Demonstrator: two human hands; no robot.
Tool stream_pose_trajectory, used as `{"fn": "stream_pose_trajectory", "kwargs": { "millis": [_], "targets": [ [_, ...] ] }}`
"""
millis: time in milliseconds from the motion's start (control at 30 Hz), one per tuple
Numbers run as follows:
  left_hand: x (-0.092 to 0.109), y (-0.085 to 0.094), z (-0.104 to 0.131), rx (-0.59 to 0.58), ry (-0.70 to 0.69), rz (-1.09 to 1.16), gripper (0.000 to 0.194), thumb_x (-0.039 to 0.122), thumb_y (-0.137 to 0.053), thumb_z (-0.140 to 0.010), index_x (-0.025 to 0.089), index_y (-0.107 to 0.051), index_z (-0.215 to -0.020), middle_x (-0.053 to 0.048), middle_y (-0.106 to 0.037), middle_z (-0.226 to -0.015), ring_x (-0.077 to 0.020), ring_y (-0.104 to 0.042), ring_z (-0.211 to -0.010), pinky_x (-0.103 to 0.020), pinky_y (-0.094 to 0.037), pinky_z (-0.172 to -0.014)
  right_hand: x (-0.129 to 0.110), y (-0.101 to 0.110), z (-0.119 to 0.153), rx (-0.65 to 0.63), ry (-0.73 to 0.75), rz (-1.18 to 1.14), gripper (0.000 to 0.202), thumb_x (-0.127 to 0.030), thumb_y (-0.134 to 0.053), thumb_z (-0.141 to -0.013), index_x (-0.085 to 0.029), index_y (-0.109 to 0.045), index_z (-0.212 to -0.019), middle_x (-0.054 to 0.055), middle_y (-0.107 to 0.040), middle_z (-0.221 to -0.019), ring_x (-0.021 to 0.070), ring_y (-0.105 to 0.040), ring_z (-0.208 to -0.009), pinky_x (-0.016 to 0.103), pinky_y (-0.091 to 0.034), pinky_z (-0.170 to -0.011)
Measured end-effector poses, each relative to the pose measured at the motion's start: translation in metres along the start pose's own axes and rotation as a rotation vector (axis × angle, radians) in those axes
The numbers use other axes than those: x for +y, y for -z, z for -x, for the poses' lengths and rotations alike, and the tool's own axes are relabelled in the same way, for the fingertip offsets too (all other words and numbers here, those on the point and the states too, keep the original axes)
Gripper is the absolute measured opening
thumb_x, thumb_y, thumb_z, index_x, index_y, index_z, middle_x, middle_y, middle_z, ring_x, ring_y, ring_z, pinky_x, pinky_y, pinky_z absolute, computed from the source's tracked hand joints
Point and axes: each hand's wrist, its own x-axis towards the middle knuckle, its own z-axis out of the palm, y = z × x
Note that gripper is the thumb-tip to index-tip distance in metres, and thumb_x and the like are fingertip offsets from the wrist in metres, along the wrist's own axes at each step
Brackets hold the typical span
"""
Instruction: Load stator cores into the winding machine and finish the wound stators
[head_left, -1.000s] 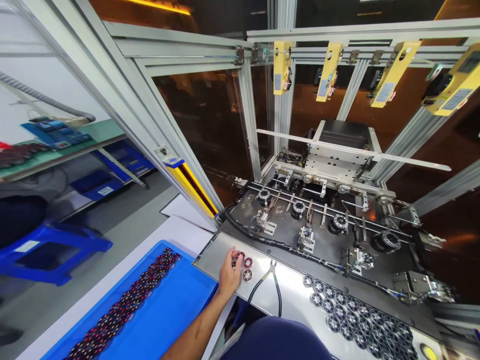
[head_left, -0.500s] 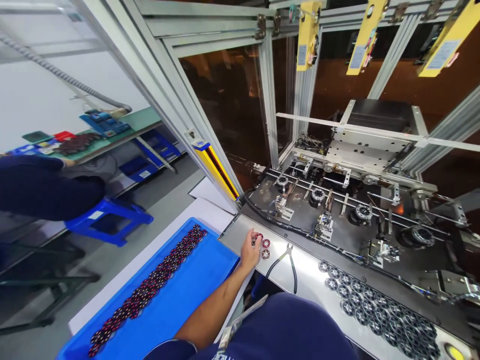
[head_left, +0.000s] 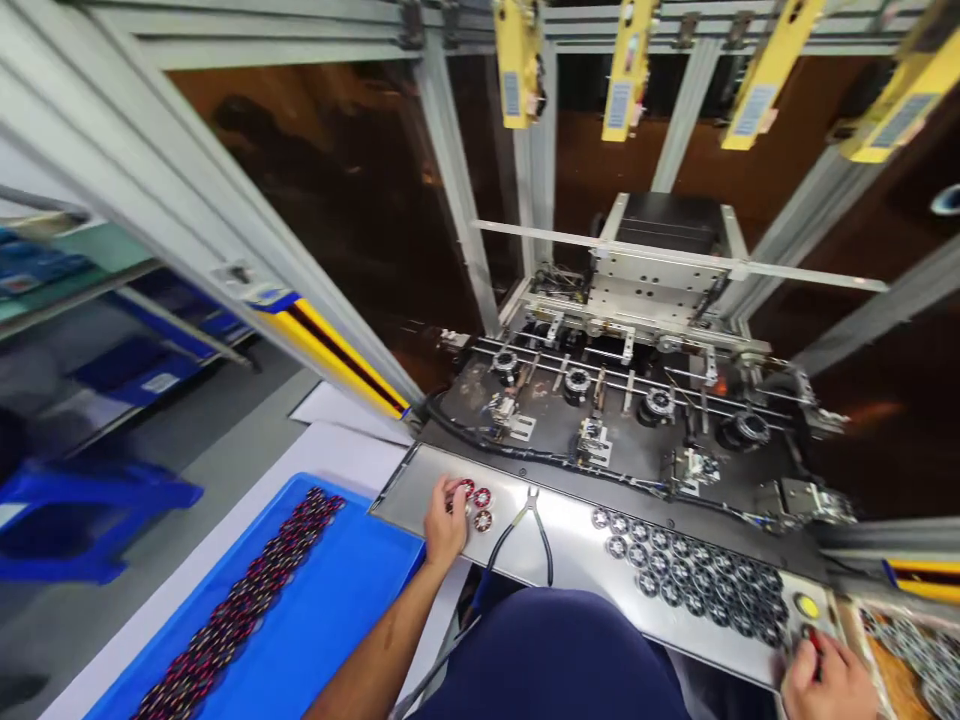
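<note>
On the left end of the metal ledge (head_left: 574,550), my left hand (head_left: 446,525) has its fingers curled at small red-rimmed round parts (head_left: 482,497); what lies between the fingers is partly hidden. My right hand (head_left: 829,680) is at the ledge's right end, its fingers closed around something small and red, just below a yellow round button (head_left: 807,605). Pliers (head_left: 531,508) with dark handles lie open on the ledge between the hands. Several dark ring-shaped parts (head_left: 697,575) stand in rows to the right of the pliers.
A blue tray (head_left: 330,590) at the left holds rows of red and black parts (head_left: 247,600). Behind the ledge is a machine (head_left: 600,400) with rods and round fixtures. A box of metal parts (head_left: 919,650) is at the far right. A blue stool (head_left: 90,520) stands left.
The view has turned to the right. My right hand has come into view at the ledge's right end. My left hand remains by the red-rimmed parts.
</note>
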Motion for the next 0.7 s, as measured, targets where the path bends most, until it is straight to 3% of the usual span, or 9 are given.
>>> {"fn": "stream_pose_trajectory", "kwargs": {
  "millis": [267, 700],
  "targets": [
    [0.001, 0.003, 0.0, 0.015, -0.008, -0.066, 0.054, 0.052, -0.047, -0.092, 0.016, -0.053, -0.132, -0.013, -0.073, -0.109, -0.0275, -0.07, -0.1, -0.047, -0.051, -0.099, -0.013, -0.002, 0.015, 0.028, -0.049, 0.104, 0.038, -0.033, -0.043, -0.091, -0.006, -0.068, -0.104, 0.021, -0.065, -0.105, 0.0326, -0.06, -0.102, 0.046, -0.048, -0.09],
    [0.0, 0.001, -0.001, 0.042, -0.043, -0.061, 0.049, 0.049, -0.048, -0.092, 0.017, -0.055, -0.128, -0.012, -0.075, -0.106, -0.0255, -0.072, -0.097, -0.042, -0.055, -0.094, -0.021, 0.004, 0.01, 0.03, -0.089, 0.071, 0.04, -0.036, -0.048, -0.088, -0.007, -0.068, -0.105, 0.02, -0.064, -0.102, 0.0359, -0.062, -0.1, 0.048, -0.049, -0.085]
  ]
}}
